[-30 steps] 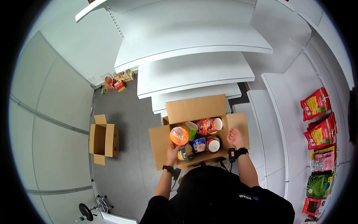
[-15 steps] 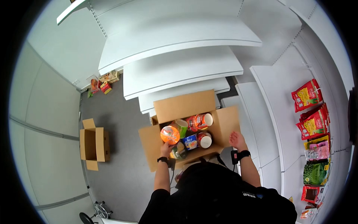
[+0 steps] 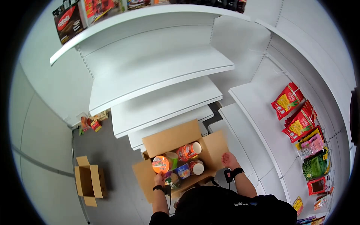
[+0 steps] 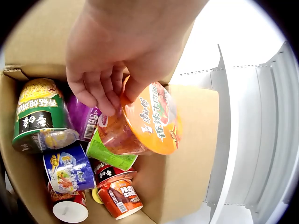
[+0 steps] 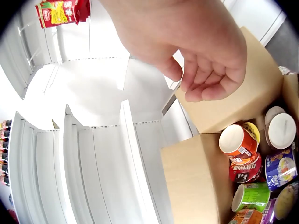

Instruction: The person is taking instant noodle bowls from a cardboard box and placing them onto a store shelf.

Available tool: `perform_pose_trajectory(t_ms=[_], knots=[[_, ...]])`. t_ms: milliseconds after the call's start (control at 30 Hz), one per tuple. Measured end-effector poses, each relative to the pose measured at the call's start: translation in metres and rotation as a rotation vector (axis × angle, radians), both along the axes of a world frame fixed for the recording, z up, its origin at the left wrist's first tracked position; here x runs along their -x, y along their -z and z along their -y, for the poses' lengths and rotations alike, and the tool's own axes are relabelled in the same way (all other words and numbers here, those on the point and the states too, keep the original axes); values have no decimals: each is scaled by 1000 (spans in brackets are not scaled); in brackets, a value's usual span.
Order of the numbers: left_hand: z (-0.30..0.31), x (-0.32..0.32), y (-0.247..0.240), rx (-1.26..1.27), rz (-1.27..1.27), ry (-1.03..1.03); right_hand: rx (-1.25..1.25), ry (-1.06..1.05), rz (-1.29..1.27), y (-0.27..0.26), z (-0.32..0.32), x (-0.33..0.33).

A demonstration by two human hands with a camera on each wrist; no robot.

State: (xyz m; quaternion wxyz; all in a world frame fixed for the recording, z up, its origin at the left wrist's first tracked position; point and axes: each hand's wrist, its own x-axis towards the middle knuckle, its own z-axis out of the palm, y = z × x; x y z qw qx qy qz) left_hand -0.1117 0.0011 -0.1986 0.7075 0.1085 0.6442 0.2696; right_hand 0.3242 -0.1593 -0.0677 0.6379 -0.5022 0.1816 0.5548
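Note:
My left hand (image 4: 126, 51) pinches the rim of an orange-lidded noodle cup (image 4: 152, 119), held tilted over the open cardboard box (image 3: 170, 138). Below it in the left wrist view lie a green cup (image 4: 39, 116), a purple cup (image 4: 84, 116), a blue cup (image 4: 69, 169), a bright green cup (image 4: 110, 151) and red cups (image 4: 120, 198). The right hand (image 3: 230, 160) hangs beside the box's right flap, fingers loosely curled; in the right wrist view this hand (image 5: 187, 51) holds nothing.
White shelves (image 3: 161, 75) rise in front of the box. Red snack bags (image 3: 288, 100) hang at the right. A second open box (image 3: 90, 182) stands on the floor at left, with a few packages (image 3: 95, 125) behind it. Goods (image 3: 99, 7) line the top shelf.
The head view has tilted upward, bringing the top shelf's goods into sight, and the box appears lower. My left hand still pinches the orange cup; the right hand stays by the flap.

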Motion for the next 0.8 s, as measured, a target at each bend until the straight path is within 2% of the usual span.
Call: perform_pose_trajectory(t_ms=[100, 233, 333, 400, 533, 600, 667, 767, 800], knots=[[-4, 0, -7, -29, 18, -77, 11, -7, 31, 4, -5, 1], [-15, -6, -18, -200, 42, -100, 37, -10, 26, 5, -7, 2], [-24, -12, -21, -352, 1, -146, -75, -5, 7, 21, -11, 5], [-27, -9, -28, -479, -24, -45, -53, -80, 9, 16, -12, 14], [-32, -19, -53, -557, -83, 59, -54, -176, 21, 18, -28, 27], [-39, -20, -56, -558, -83, 163, -89, -318, 61, 15, -35, 31], [-42, -32, -92, -513, 3, 166, -97, -449, 147, -14, -46, 47], [-48, -50, -150, -475, 80, 269, -102, -790, 565, -73, -62, 77], [-50, -56, -166, -470, 98, 306, -206, -803, 598, -75, -71, 81]])
